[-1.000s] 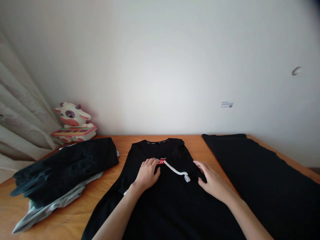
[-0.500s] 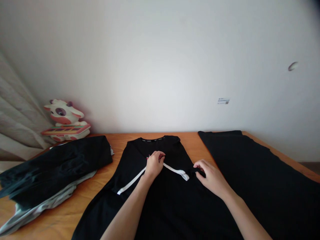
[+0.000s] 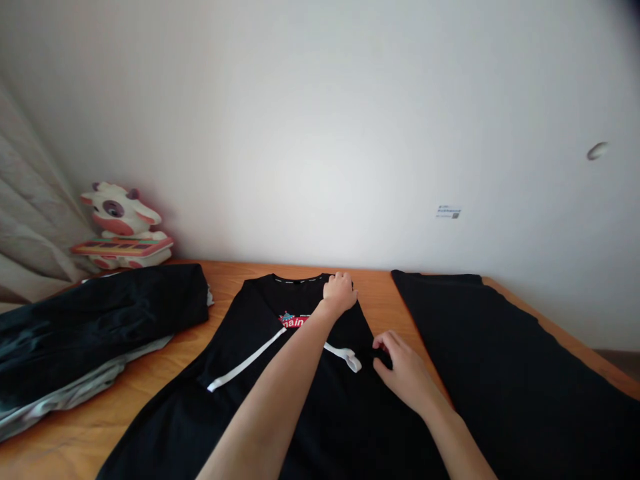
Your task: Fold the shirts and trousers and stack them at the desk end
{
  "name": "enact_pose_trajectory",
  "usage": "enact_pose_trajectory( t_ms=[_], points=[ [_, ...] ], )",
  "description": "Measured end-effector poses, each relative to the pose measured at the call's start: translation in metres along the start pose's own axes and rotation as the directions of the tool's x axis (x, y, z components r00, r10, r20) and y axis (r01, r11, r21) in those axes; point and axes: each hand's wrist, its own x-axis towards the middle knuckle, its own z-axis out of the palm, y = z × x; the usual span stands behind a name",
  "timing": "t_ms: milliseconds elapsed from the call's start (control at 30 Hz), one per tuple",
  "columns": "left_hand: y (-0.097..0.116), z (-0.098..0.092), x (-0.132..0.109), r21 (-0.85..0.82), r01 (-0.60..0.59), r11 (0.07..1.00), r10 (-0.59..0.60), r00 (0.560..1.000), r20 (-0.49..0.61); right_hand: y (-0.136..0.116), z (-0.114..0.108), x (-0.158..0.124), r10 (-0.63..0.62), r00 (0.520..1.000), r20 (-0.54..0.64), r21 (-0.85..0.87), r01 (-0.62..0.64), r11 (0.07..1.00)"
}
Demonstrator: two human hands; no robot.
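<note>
A black shirt (image 3: 320, 407) lies spread out in front of me, collar at the far end. Its chest carries a red print (image 3: 296, 321), and two white bands (image 3: 245, 363) slant across it, partly behind my forearm. My left hand (image 3: 340, 292) reaches over to the shirt's far right shoulder, with its fingers curled round the cloth there. Lower on the same side, my right hand (image 3: 403, 370) pinches black cloth at the shirt's edge between thumb and fingers.
On the wooden table (image 3: 385, 303), a flat black garment (image 3: 490, 347) lies to the right. Folded dark and grey clothes (image 3: 115, 313) lie at left, before a cow toy keyboard (image 3: 123, 227). A curtain (image 3: 30, 220) hangs at left; the wall (image 3: 320, 133) stands behind.
My left hand has moved from mid-chest up and right to the shoulder, uncovering the red print. My right hand stays by the shirt's right edge. The view has shifted slightly.
</note>
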Motion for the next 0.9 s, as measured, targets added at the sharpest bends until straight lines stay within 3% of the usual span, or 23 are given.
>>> enact_pose_trajectory(
  t_ms=[233, 500, 700, 800, 900],
  points=[
    [0.000, 0.030, 0.045, -0.098, 0.145, 0.985, -0.137, 0.987, 0.087, -0.004, -0.004, 0.001, 0.029, 0.999, 0.027, 0.002, -0.030, 1.000],
    [-0.042, 0.043, 0.071, -0.413, 0.321, 0.852, -0.303, 0.947, 0.109, 0.000, -0.007, 0.001, 0.017, 1.000, 0.008, -0.007, -0.016, 1.000],
    [-0.062, 0.036, 0.064, -0.516, 0.352, 0.781, -0.331, 0.934, 0.135, 0.003, -0.008, 0.000, -0.036, 0.999, -0.027, -0.068, 0.034, 0.997],
    [-0.065, 0.025, 0.061, -0.519, 0.372, 0.770, -0.283, 0.927, 0.246, -0.003, -0.009, 0.000, -0.110, 0.991, -0.073, -0.134, 0.100, 0.986],
    [-0.069, 0.012, 0.060, -0.492, 0.389, 0.779, -0.211, 0.901, 0.379, -0.011, -0.006, 0.003, -0.187, 0.981, -0.047, -0.149, 0.178, 0.973]
  ],
)
